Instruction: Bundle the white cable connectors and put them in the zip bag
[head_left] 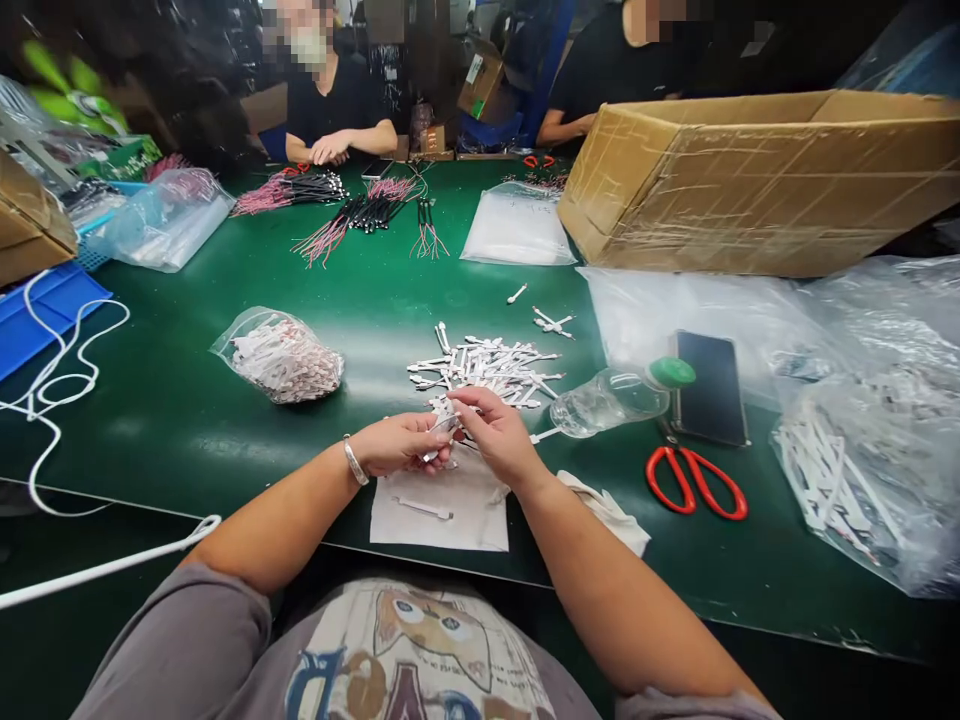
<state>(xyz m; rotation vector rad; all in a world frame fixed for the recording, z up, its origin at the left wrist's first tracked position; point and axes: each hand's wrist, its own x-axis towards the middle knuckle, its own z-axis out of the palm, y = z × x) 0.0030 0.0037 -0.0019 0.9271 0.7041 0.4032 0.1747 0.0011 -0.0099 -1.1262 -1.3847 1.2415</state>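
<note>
Several short white cable pieces between my two hands, gripped by my left hand.
Bunch sits at my left fingertips, thumb and fingers closed on it; long axis looks slanted, exact line hidden by fingers. My right hand comes in from the right, thumb and index nearly together at the bunch's far end; can't tell if they pinch one. Loose pile just beyond, white sheet on my side, clear bottle off right.
</note>
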